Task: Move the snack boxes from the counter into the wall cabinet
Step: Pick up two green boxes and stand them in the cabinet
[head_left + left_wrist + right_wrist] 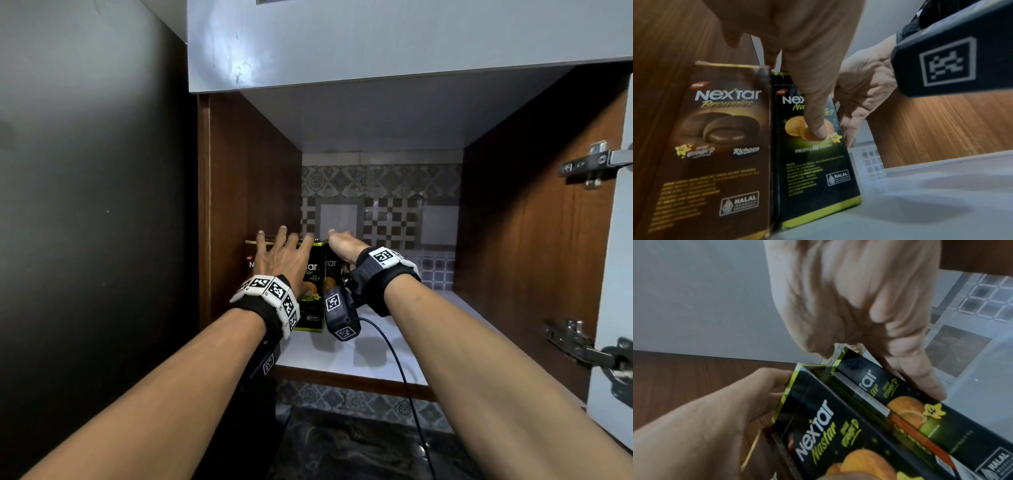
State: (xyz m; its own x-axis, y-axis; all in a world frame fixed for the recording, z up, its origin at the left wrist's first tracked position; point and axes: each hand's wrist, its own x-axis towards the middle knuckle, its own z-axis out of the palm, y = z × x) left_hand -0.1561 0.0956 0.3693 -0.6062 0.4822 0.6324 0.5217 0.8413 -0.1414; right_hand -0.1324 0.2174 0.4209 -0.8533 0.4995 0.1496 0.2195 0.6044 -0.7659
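The left hand lay with fingers spread and fairly straight over the tops of the two boxes, its thumb pressed flat on the front face of the black-and-green box. The right hand was set against that box's right side, fingers pointing along the panel and touching it; whether they curled round the far edge could not be told. Both forearms reached up and forward into the wall cabinet, each wrist wrapped in a black band carrying white blocks with square black-and-white markers.

The two boxes were upright rectangular cartons of glossy printed card. The brown box, marked Nextar Brownies with a picture of a dark filled cookie, stood against the cabinet's left wall. The black-and-green box, marked Nextar Nastar with golden pastries and lime edging, stood just beside it on the right, their sides touching or nearly so. Both rested on the smooth white shelf at its left end.

The cabinet's side walls were reddish-brown wood-grain panels, its ceiling plain pale board. Patterned grey and white tiles formed the back. Metal hinges sat on the right wall beside the open door. A dark cable trailed down from the right wrist.
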